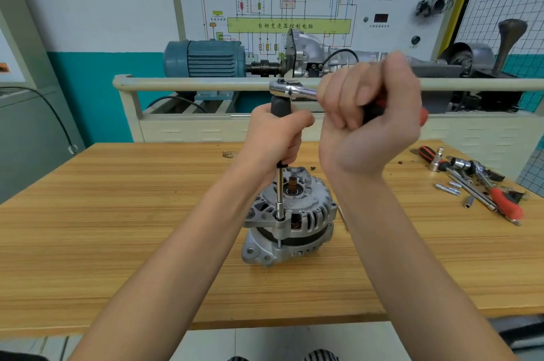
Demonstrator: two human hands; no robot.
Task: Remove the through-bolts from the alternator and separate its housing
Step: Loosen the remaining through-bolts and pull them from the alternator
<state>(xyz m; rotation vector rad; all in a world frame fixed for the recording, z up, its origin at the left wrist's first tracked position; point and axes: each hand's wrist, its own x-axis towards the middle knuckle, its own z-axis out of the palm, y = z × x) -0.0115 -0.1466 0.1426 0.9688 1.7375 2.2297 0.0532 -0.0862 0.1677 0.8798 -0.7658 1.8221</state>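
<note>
Alternator (290, 219) stands on the wooden bench (117, 228). Left hand (275, 137) grips the extension bar (280, 184), fingers curled; right hand (368, 119) clenches the ratchet (291, 90) handle. Wall panel (290, 25) reads "自动变速器控制电脑".

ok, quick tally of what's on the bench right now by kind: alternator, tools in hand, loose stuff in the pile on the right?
Alternator: 1
Ratchet with extension, held by left hand and right hand: 1
Red-handled tools in the pile: 2 visible
Small loose sockets or bits: about 4; pile overlaps, exact count unclear
Total: about 8
</note>
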